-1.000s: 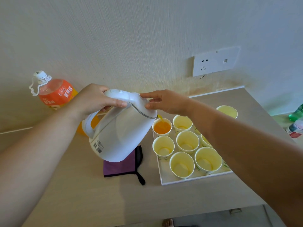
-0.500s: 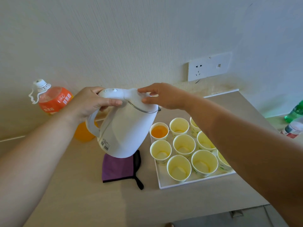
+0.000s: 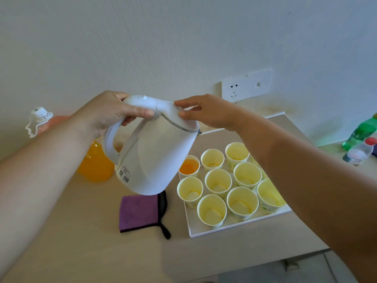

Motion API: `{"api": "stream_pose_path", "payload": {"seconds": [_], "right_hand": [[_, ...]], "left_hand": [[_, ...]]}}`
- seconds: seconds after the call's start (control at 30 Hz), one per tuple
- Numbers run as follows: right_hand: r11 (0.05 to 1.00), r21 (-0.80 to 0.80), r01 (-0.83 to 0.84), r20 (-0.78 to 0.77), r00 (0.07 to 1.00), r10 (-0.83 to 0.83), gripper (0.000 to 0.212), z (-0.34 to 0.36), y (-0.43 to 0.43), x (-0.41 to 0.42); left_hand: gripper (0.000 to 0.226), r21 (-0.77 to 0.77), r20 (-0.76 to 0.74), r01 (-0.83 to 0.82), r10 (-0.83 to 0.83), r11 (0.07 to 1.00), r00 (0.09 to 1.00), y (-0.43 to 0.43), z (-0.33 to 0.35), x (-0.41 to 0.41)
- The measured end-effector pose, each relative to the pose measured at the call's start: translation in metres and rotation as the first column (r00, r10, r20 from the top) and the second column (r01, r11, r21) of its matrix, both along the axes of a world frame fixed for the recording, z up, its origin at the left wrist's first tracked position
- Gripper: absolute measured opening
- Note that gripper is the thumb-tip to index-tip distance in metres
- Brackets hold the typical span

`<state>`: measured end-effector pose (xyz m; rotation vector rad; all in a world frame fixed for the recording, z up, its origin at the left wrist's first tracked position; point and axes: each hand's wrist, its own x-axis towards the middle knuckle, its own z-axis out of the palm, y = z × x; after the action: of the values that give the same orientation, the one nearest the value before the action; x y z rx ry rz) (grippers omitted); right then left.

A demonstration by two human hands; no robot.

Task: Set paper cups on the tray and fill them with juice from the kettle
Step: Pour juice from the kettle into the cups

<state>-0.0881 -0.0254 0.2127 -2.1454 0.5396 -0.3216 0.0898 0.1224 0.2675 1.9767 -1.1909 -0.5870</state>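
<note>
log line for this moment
left hand grips kettle handle | right hand touches lid | kettle tilted, no stream | one filled cup on tray

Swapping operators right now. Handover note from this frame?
Left hand grips the kettle by its handle. The kettle is lifted and tilted toward the tray.
Right hand rests its fingertips on the kettle lid and holds nothing.
Done: nine paper cups show on the tray, and the back-left cup holds juice.
Left: the other eight look empty. No stream shows at the spout.
The right forearm hides the tray's right edge, so check there for more cups.
</note>
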Motion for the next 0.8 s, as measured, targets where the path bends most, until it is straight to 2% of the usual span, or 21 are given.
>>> {"api": "stream_pose_path", "payload": {"seconds": [0.27,0.43,0.8], "right_hand": [[0.993,0.118,0.011,0.026,1.000,-0.014,0.042,-0.020,-0.009,-0.008],[0.986,0.167,0.026,0.030,0.999,-0.031,0.043,-0.031,-0.012,-0.009],[0.973,0.230,0.031,0.035,0.999,-0.040,0.042,-0.050,-0.019,-0.008]], "left_hand": [[0.072,0.115,0.067,-0.028,0.020,0.993,0.998,-0.016,-0.006,-0.007],[0.049,0.165,0.078,-0.052,0.039,0.985,0.996,-0.024,-0.011,-0.013],[0.042,0.220,0.142,-0.079,0.049,0.972,0.989,-0.035,-0.020,-0.015]]}}
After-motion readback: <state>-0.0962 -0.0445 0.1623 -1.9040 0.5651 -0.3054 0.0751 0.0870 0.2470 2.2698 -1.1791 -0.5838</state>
